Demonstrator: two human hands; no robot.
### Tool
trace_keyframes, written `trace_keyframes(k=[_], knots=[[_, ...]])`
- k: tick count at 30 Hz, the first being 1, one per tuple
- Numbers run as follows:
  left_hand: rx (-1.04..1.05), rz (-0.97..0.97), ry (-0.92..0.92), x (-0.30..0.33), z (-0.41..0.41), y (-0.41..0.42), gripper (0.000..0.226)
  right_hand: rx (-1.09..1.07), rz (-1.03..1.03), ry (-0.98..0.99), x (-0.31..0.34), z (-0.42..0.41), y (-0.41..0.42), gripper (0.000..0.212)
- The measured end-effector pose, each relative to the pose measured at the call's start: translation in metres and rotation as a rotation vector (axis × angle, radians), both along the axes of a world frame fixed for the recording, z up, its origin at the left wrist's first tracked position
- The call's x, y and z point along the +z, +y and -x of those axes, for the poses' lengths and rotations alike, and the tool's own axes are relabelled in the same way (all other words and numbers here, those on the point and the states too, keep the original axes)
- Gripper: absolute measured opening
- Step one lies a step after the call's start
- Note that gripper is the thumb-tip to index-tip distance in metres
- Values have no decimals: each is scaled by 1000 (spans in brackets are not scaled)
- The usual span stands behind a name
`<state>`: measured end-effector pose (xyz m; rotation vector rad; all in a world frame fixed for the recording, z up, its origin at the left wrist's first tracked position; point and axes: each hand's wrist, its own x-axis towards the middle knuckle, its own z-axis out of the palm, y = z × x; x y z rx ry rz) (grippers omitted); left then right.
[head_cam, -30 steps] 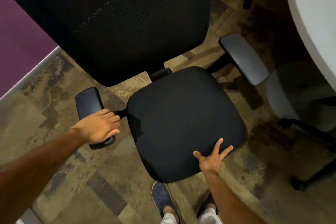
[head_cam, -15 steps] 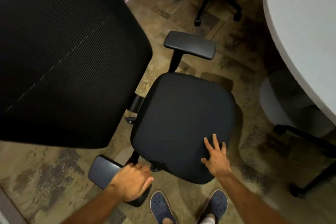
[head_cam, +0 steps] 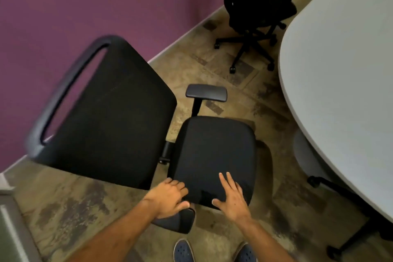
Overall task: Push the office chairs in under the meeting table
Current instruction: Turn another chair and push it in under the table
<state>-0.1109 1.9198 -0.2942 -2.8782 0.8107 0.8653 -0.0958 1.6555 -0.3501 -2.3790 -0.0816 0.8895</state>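
Note:
A black office chair (head_cam: 212,151) with a mesh back (head_cam: 110,121) stands in front of me, its seat facing right toward the white meeting table (head_cam: 344,83). My left hand (head_cam: 168,198) grips the chair's near armrest (head_cam: 178,222). Flat on the seat's near edge lies my right hand (head_cam: 231,198), fingers spread and holding nothing. The far armrest (head_cam: 206,93) points away from me. A gap of floor separates the seat from the table's edge.
A second black chair (head_cam: 257,13) stands at the far end of the table by the purple wall (head_cam: 85,6). The table's grey pedestal (head_cam: 306,155) and a black wheeled base (head_cam: 348,198) sit under the table at right. My shoes (head_cam: 184,251) are just below the chair.
The chair has swivelled, so its back swung left and away and the seat faces the table. My left hand stays on the armrest; my right hand shifted along the seat's near edge.

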Motion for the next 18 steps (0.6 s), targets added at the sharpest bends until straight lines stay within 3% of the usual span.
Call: trace_keyframes(k=[7, 10, 18], knots=[[-82, 24, -313, 214, -67, 54, 46, 22, -210, -213, 188, -31, 90, 91], [-123, -21, -374, 276, -86, 81, 46, -36, -309, -227, 246, -36, 134, 90], [-323, -18, -379, 322, -163, 181, 48, -206, -459, -92, 300, -29, 261, 83]])
